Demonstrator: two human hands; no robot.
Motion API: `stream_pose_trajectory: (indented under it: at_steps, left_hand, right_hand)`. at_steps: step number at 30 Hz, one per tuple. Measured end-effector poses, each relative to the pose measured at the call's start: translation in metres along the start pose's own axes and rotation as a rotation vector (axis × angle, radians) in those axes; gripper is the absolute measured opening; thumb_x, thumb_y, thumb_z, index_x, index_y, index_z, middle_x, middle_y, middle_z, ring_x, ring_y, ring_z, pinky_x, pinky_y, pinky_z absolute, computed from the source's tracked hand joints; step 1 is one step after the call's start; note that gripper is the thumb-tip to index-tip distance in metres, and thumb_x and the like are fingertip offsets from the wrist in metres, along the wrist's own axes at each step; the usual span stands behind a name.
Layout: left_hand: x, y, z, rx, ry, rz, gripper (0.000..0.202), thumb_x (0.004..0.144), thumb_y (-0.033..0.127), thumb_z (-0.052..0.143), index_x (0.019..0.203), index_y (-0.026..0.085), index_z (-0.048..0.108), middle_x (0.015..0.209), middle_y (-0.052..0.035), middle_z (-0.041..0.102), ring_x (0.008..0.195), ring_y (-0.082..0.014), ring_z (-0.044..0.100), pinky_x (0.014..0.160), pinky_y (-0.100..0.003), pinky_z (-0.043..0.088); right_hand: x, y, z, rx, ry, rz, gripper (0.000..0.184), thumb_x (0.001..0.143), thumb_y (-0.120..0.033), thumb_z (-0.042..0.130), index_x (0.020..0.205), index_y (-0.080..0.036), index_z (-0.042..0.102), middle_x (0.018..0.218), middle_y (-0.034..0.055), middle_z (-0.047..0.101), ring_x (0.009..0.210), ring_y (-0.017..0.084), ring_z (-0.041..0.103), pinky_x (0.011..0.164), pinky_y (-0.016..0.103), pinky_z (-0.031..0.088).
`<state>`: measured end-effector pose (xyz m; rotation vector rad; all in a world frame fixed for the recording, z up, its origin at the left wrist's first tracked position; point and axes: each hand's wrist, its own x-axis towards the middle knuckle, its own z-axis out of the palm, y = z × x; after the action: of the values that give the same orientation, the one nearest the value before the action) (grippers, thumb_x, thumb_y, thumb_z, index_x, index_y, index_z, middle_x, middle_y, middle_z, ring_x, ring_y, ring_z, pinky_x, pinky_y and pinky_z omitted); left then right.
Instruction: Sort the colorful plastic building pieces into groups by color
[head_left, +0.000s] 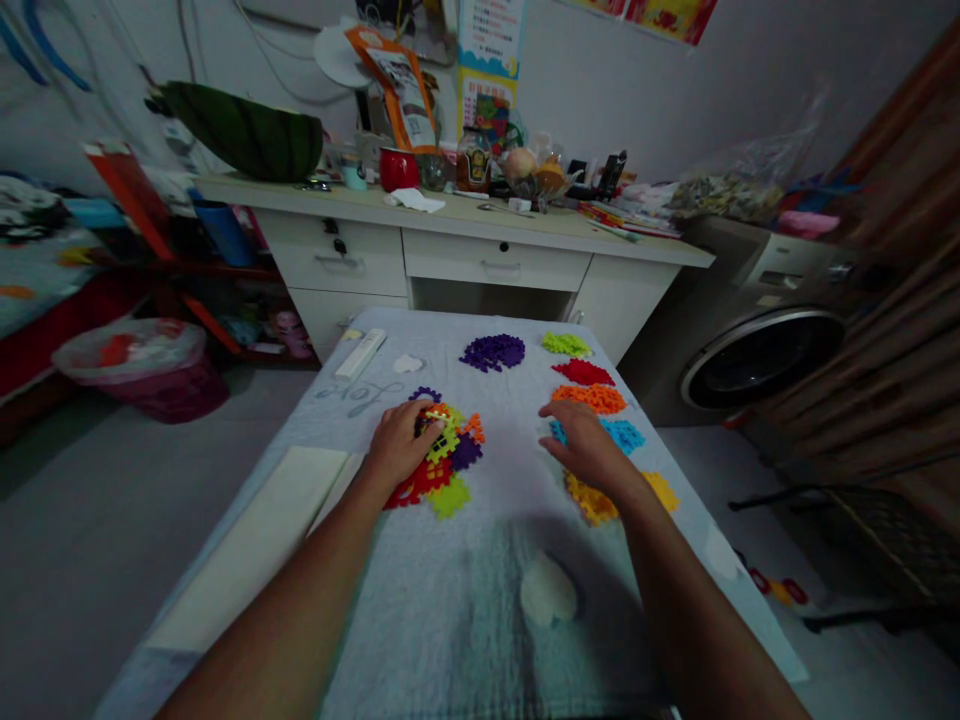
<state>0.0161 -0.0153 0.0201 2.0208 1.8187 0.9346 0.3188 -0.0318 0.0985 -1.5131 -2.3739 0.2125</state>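
My left hand (pixel 401 442) rests with curled fingers on a joined cluster of coloured plastic interlocking tiles (pixel 444 458) in the middle of the cloth-covered table (pixel 480 590). My right hand (pixel 581 442) reaches palm down over a blue tile pile (pixel 626 434), fingers bent toward its left edge; whether it holds a tile is hidden. A yellow pile (pixel 661 490) lies under my right wrist. Beyond are an orange pile (pixel 600 398), a red pile (pixel 583 373), a light green pile (pixel 566 344) and a purple pile (pixel 493 352).
A white remote (pixel 361 353) lies at the table's far left, a pale flat board (pixel 259 540) along its left edge. Behind stand a cluttered desk (pixel 480 235), a washing machine (pixel 757 340) at right and a pink bin (pixel 142 365) at left.
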Motion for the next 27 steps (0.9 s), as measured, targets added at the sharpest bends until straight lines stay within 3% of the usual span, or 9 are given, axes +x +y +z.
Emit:
stream_pose_trajectory:
  at_steps: [2,5,8,12,16,20,25,27]
  left_hand:
    - [0.000,0.001,0.000,-0.003,0.001,-0.009,0.041,0.088,0.046,0.050,0.120,0.023,0.060,0.121,-0.0076,0.066,0.114,-0.0280,0.055,0.102,-0.044,0.043]
    - [0.000,0.003,-0.001,-0.011,0.000,-0.021,0.040,0.089,0.045,0.048,0.120,0.023,0.061,0.120,-0.0075,0.066,0.113,-0.0277,0.056,0.101,-0.044,0.043]
    - [0.000,0.004,-0.002,-0.025,-0.001,-0.028,0.039,0.090,0.044,0.046,0.118,0.023,0.061,0.120,-0.0068,0.066,0.113,-0.0269,0.056,0.102,-0.044,0.042]
    - [0.000,0.005,-0.003,-0.065,-0.013,-0.015,0.039,0.092,0.045,0.042,0.116,0.022,0.063,0.119,-0.0064,0.067,0.111,-0.0260,0.057,0.101,-0.043,0.042]
    - [0.001,0.004,-0.004,-0.093,-0.016,0.018,0.037,0.093,0.045,0.042,0.114,0.025,0.063,0.116,-0.0035,0.068,0.110,-0.0239,0.058,0.101,-0.041,0.042]
    - [0.002,0.001,-0.002,-0.089,-0.002,0.043,0.037,0.092,0.046,0.043,0.114,0.024,0.063,0.116,-0.0049,0.068,0.109,-0.0235,0.060,0.100,-0.040,0.043]
    - [0.003,0.000,-0.001,-0.093,-0.003,0.065,0.039,0.091,0.047,0.043,0.115,0.023,0.063,0.116,-0.0059,0.068,0.109,-0.0241,0.060,0.100,-0.041,0.043]
    - [0.002,0.001,-0.001,-0.082,-0.012,0.045,0.038,0.091,0.047,0.043,0.115,0.024,0.063,0.117,-0.0049,0.068,0.109,-0.0244,0.060,0.101,-0.041,0.043]
  right_hand:
    - [0.006,-0.027,0.016,0.075,-0.061,-0.080,0.039,0.084,-0.024,0.063,0.121,-0.015,0.060,0.126,0.0120,0.062,0.116,0.026,0.053,0.103,0.040,0.040]
    - [0.015,-0.051,0.042,0.113,-0.102,-0.118,0.048,0.083,-0.010,0.053,0.131,-0.014,0.054,0.135,0.0115,0.058,0.121,0.024,0.049,0.104,0.039,0.038]
    - [0.024,-0.054,0.068,0.121,-0.087,-0.103,0.065,0.077,0.004,0.040,0.139,-0.016,0.048,0.144,0.0094,0.051,0.126,0.022,0.045,0.105,0.037,0.036]
    - [0.031,-0.045,0.093,0.126,-0.091,-0.091,0.067,0.079,0.002,0.039,0.143,-0.020,0.045,0.151,0.0055,0.044,0.130,0.025,0.038,0.106,0.042,0.033]
    - [0.032,-0.045,0.098,0.129,-0.078,-0.123,0.062,0.083,-0.005,0.043,0.142,-0.026,0.045,0.147,0.0033,0.047,0.128,0.026,0.039,0.106,0.044,0.033]
    - [0.031,-0.049,0.091,0.095,-0.043,-0.107,0.053,0.085,-0.011,0.047,0.135,-0.026,0.053,0.136,0.0074,0.053,0.124,0.026,0.041,0.104,0.044,0.034]
    - [0.031,-0.045,0.092,0.084,-0.035,-0.117,0.053,0.081,-0.010,0.050,0.133,-0.023,0.053,0.150,0.0083,0.040,0.135,0.028,0.029,0.109,0.048,0.029]
    - [0.033,-0.041,0.094,0.120,-0.059,-0.156,0.056,0.079,-0.007,0.049,0.134,-0.021,0.050,0.149,0.0077,0.042,0.136,0.026,0.029,0.111,0.047,0.026]
